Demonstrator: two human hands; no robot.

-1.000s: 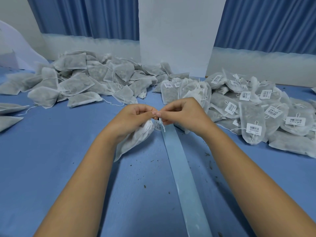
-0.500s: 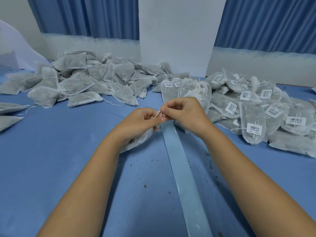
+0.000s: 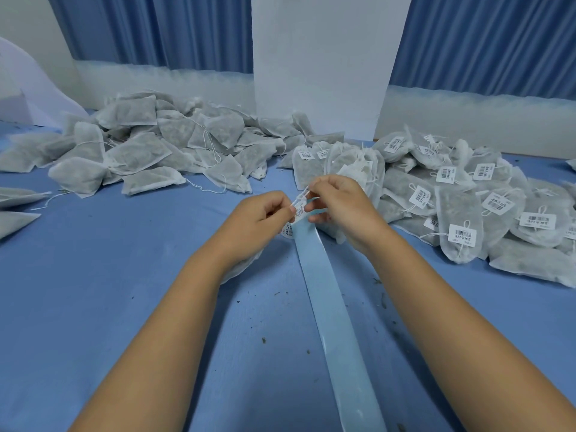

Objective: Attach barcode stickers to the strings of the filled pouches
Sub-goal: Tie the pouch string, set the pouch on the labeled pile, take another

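Head view: barcode sticker (image 3: pixel 299 211) now visible between fingers (image 3: pixel 316 207).

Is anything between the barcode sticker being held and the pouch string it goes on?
Nothing visible does. The left hand pinches the small white barcode sticker, the right hand pinches the thin white pouch string, and the two already touch between the fingertips, above the glossy light-blue backing strip.
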